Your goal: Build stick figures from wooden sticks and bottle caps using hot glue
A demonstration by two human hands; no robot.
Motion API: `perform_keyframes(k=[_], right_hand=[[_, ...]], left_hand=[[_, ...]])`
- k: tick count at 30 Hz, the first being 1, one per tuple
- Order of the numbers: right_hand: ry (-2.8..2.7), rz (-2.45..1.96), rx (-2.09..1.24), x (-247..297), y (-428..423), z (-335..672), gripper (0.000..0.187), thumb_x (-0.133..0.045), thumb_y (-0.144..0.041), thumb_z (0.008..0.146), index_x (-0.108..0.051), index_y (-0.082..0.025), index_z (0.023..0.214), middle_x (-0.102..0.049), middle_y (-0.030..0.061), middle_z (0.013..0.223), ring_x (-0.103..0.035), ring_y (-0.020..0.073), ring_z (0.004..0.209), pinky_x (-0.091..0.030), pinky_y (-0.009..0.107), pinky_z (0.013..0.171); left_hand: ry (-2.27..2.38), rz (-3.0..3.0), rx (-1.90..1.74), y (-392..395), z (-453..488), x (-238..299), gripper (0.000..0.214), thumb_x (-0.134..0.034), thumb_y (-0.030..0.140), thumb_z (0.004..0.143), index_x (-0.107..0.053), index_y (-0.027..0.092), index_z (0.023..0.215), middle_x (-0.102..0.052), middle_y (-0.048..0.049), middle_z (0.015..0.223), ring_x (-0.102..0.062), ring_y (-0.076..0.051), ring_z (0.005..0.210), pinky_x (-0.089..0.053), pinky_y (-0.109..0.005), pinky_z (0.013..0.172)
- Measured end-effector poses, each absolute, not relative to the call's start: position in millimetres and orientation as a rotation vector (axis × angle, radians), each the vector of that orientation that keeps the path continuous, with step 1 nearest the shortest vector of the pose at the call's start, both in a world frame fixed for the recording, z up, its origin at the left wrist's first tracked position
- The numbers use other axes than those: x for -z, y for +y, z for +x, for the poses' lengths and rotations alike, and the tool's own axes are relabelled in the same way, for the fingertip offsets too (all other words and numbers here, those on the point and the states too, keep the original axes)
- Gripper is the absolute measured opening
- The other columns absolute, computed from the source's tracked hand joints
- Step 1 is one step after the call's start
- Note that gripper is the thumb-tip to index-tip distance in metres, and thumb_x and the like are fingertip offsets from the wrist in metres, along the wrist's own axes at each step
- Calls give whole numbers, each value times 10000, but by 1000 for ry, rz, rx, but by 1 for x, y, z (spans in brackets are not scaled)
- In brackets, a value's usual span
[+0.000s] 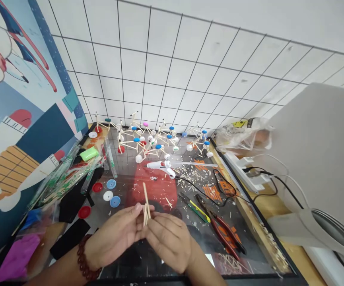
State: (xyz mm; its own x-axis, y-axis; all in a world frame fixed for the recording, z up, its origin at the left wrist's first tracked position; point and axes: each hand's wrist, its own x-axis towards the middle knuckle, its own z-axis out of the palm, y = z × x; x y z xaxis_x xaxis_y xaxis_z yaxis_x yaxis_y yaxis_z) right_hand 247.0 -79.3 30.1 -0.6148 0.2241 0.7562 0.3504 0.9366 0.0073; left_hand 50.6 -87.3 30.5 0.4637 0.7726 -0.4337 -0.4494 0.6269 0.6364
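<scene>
The left hand (112, 234) and right hand (167, 242) are pinching thin wooden sticks (145, 202) together above the tabletop (195, 254).

Both hands are closing on the sticks just inside the near edge, with dark open surface beneath them. Bottle caps (107, 195) are lying to the left, red-handled pliers (221, 226) to the right, and a hot glue gun (160, 165) is lying ahead, just short of stick-and-cap models (148, 139) by the tiled wall (174, 71).

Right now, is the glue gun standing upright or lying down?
Lying down: the white glue gun rests on its side, with its long glue stick sticking out level to the right.
</scene>
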Motion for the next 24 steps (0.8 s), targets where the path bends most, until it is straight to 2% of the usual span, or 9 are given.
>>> perform_keyframes(k=[3,6,8,10,12,13,15,20,24], right_hand=[[-2309,-340,209,-22,-76,238,234,-490,-81,930,-722,-74,960,-767,97,942,-707,203,907,-599,349,920],[-2291,-394,154,-17,-72,237,200,-540,-67,913,-703,-63,1028,-758,100,1004,-687,210,978,-573,356,961],[-2242,-517,47,-13,-67,238,201,-595,-122,921,-676,-110,1105,-745,88,1033,-665,202,1016,-554,373,972],[-2152,-704,-75,-7,-62,239,315,-676,-284,907,-631,-174,1198,-707,102,1107,-632,223,1067,-535,426,970],[-2079,-856,-178,-1,-57,240,538,-720,-455,850,-565,-207,1301,-637,141,1222,-585,269,1147,-510,482,977],[-2058,-902,-224,2,-55,240,627,-724,-503,828,-529,-209,1346,-601,156,1269,-560,288,1185,-494,500,991],[-2074,-917,-307,6,-51,241,682,-717,-525,824,-487,-228,1394,-576,149,1307,-534,295,1224,-465,509,1022],[-2082,-879,-495,5,-50,239,549,-683,-480,869,-533,-287,1361,-640,88,1250,-582,261,1169,-470,455,1008],[-1999,-991,-590,7,-52,236,332,-598,-349,951,-609,-285,1277,-697,67,1152,-645,214,1061,-510,384,929]], left_hand=[[687,302,-749,-83,62,-33,266,-649,302,899,-750,112,1056,-740,-151,1016,-694,-200,947,-532,-281,854],[695,251,-823,-73,65,-27,161,-644,162,887,-752,102,990,-748,-129,944,-705,-163,873,-540,-229,780],[702,227,-881,-66,66,-22,139,-640,140,885,-743,110,973,-744,-101,880,-702,-145,774,-543,-221,696],[700,221,-931,-62,67,-17,156,-636,136,884,-725,125,1012,-742,-95,896,-703,-158,763,-549,-244,673],[674,238,-955,-60,67,-13,192,-629,136,888,-704,126,1064,-737,-113,959,-708,-193,850,-560,-292,742],[657,250,-960,-60,67,-11,192,-628,137,889,-697,120,1067,-732,-121,970,-704,-205,890,-558,-311,785],[632,272,-967,-62,67,-6,155,-630,148,892,-694,112,1028,-718,-114,933,-695,-207,899,-551,-317,806],[676,236,-1011,-66,64,5,101,-657,179,882,-687,145,972,-657,-39,791,-664,-154,763,-541,-270,714],[722,188,-1001,-66,64,9,111,-656,177,883,-688,127,977,-682,-62,881,-658,-141,785,-556,-297,777]])
